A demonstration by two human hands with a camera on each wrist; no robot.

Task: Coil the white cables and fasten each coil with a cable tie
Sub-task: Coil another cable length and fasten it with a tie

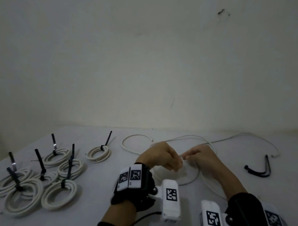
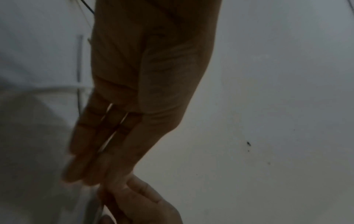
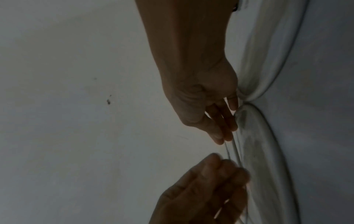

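Note:
A thin white cable [image 1: 190, 181] lies in loose loops on the white table [image 1: 100, 191] in front of me. My left hand [image 1: 178, 164] grips the gathered loops from above, fingers curled down. Just to its right, my right hand [image 1: 185, 156] pinches a strand of the same cable. In the right wrist view the right hand [image 3: 224, 136] holds the strands [image 3: 235, 146] and the left hand [image 3: 220, 168] closes on them below. In the left wrist view the left hand [image 2: 86, 174] meets the right hand [image 2: 141, 201]. The cable's free ends [image 1: 135, 136] trail back and to the right.
Several finished coils [image 1: 59, 193] with black ties standing up fill the table's left side; one more coil [image 1: 98, 154] lies nearer the middle. Spare black cable ties [image 1: 260, 172] lie at the right. A plain wall stands close behind the table.

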